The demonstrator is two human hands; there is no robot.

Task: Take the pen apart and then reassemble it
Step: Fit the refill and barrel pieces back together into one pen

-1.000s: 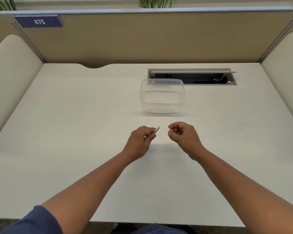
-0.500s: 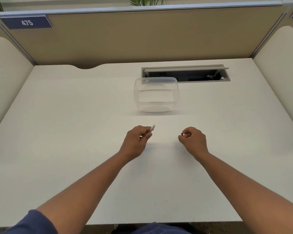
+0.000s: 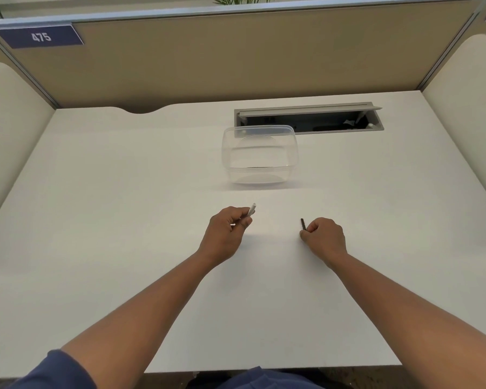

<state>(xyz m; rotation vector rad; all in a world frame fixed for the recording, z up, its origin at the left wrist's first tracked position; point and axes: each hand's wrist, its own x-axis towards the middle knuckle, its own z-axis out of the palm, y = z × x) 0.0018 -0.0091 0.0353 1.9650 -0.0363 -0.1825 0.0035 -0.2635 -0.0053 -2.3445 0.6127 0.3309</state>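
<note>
My left hand (image 3: 227, 233) grips a white pen barrel (image 3: 252, 210), whose tip sticks out up and to the right past my fingers; most of the barrel is hidden in my fist. My right hand (image 3: 324, 235) is curled low over the white desk (image 3: 124, 220) and pinches a short dark pen part (image 3: 303, 224) that points upward from my fingers. The two hands are well apart, roughly a hand's width between them.
A clear plastic container (image 3: 260, 156) stands on the desk just beyond my hands. Behind it lies an open grey cable tray (image 3: 309, 116) set in the desk. Beige partitions wall in the back and both sides.
My right hand has drawn away to the right from my left hand, and the dark pen part now shows above its fingers. The left hand has stayed nearly still with the white barrel.
</note>
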